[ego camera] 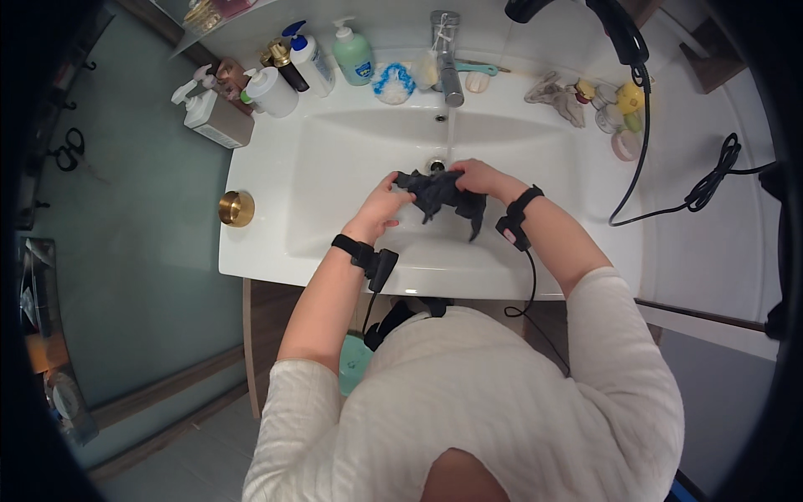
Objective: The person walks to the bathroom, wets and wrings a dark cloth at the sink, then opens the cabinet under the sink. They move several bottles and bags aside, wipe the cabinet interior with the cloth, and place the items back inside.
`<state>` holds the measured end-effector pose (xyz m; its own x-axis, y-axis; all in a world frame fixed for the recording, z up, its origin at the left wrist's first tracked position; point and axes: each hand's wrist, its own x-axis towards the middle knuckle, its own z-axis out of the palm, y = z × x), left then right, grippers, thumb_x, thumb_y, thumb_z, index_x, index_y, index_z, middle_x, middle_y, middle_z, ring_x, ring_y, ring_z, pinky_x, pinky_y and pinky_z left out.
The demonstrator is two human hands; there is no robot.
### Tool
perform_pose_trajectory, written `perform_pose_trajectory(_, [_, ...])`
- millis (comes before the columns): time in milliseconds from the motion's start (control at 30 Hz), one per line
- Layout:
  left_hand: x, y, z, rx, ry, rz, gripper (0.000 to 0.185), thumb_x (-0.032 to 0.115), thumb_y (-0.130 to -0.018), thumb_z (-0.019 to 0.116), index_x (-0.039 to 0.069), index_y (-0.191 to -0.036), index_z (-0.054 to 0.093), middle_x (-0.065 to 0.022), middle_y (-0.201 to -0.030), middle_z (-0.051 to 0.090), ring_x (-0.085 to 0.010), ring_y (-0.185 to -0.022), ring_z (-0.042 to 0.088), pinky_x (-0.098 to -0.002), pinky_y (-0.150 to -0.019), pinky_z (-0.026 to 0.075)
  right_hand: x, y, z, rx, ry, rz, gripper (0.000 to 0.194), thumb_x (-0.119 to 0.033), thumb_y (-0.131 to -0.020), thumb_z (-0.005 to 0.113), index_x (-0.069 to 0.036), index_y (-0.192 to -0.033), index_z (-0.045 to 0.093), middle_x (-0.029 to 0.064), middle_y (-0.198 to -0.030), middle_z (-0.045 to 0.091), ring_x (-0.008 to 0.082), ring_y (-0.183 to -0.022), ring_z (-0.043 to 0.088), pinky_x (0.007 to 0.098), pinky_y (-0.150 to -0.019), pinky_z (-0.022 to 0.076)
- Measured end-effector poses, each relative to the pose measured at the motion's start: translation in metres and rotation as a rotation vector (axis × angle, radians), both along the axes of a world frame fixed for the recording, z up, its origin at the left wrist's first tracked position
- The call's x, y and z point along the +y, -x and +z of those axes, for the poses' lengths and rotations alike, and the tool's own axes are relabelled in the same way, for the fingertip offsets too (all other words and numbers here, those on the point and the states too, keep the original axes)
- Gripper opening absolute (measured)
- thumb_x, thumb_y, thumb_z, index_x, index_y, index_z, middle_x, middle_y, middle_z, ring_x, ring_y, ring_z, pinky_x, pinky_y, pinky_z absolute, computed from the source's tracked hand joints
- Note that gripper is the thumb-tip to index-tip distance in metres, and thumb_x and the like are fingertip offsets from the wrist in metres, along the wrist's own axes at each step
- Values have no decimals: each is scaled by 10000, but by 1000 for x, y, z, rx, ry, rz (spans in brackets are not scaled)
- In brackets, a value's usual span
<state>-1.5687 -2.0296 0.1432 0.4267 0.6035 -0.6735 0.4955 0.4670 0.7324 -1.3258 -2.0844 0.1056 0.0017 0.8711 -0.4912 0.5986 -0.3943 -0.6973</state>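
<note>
A dark, crumpled cloth (442, 191) hangs between both hands over the basin of a white sink (339, 182). My left hand (379, 204) pinches its left end between thumb and fingers. At the upper right part of the cloth, my right hand (478, 177) grips it with the fingers curled. Beyond the cloth a thin stream of water (450, 135) falls from the chrome faucet (452, 85) towards the drain (436, 165). Each wrist wears a black strap with a small cabled device.
Several pump bottles, among them a green one (353, 56), line the back left of the counter. A gold cup (236, 209) stands on the left edge. A grey cloth (558, 97) and small jars lie at the back right. A hair dryer (618, 37) and its black cord (643, 157) hang at right.
</note>
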Motion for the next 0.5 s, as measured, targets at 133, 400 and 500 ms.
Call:
perform_pose_trajectory(133, [-6,-31,-16,-165,-368,-234,701,103,-771,707,96,-1402,402,-60,-1321,502,-227,-1177,459,-409,-956,408,0,-3,36,634,-67,-325,369,16,-696,491,-33,-1025,650,42,-821,611,161,-773,572,276,-732,473])
perform_pose_trajectory(400, [0,-62,-13,-191,-448,-81,335,-7,-817,527,-7,-1152,531,-81,-969,614,-163,-757,585,-302,-669,491,-5,-33,43,210,-54,-186,313,10,-725,552,-13,-1032,607,80,-969,630,155,-845,588,277,-777,471])
perform_pose_trajectory(500, [-10,-70,-9,-295,-159,87,365,-21,-801,520,-5,-1165,526,-89,-966,604,-170,-782,588,-307,-660,493,-20,-20,25,318,-266,-59,613,-78,-712,738,-7,-1258,468,108,-1110,610,212,-980,578,325,-888,454])
